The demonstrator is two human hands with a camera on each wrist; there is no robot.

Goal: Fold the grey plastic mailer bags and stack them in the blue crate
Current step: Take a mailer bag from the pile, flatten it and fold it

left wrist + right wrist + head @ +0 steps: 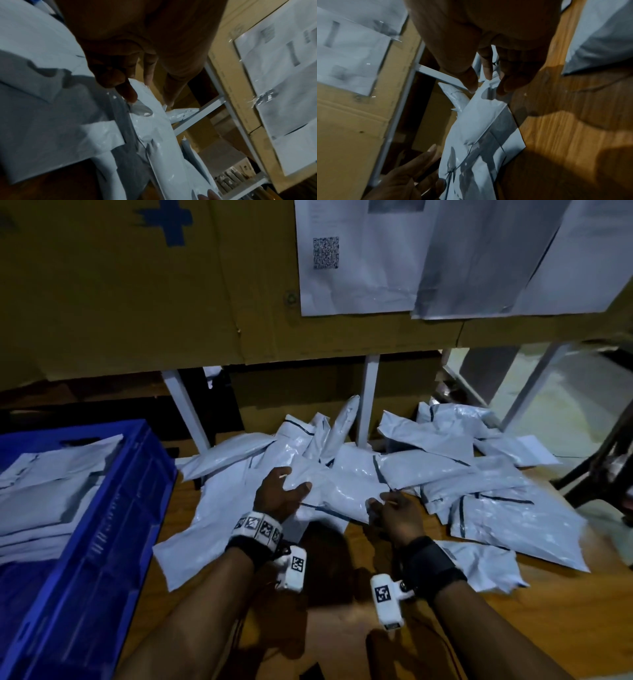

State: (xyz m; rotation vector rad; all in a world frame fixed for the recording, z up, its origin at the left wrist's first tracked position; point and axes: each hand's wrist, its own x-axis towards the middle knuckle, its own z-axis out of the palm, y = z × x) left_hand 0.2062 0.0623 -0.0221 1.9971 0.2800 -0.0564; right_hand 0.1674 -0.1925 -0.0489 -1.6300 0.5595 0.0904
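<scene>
Both hands (337,503) pinch mailer (346,491) — lifted.

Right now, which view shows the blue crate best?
The head view: the blue crate sits at the left with folded mailer bags stacked inside. The left wrist view catches at most a blue sliver at its top edge; the right wrist view shows none.

Bare wooden floor (342,604) near the person, between the forearms, is open for a hand to pass. Loose mailer bags (445,474) cover the floor ahead & to the right. Blue crate (102,525) walls off the left; white rack legs (368,398) & cardboard boxes (137,285) block behind the pile
</scene>
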